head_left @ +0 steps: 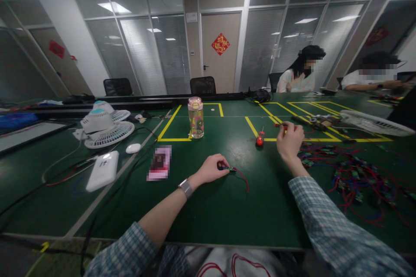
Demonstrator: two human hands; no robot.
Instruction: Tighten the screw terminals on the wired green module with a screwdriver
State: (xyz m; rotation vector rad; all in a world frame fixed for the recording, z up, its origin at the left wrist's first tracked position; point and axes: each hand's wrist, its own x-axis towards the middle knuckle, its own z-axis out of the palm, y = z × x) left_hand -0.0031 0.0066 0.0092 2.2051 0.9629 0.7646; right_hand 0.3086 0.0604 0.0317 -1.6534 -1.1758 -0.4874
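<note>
The left hand [212, 169] pinches one small circuit board [232, 169] with a red wire [246, 180], nearer the wearer than the bottle [196, 122] and to its right; the right hand [290, 139], farther right of the bottle, has its fingers closed on a small red-ended item [277, 125], mostly hidden. One red screwdriver [260, 139] lies right of the bottle, and beyond it a tangle of wired boards [357, 177], too many to count. The bottle, the one container, is see-through, its contents unclear.
</note>
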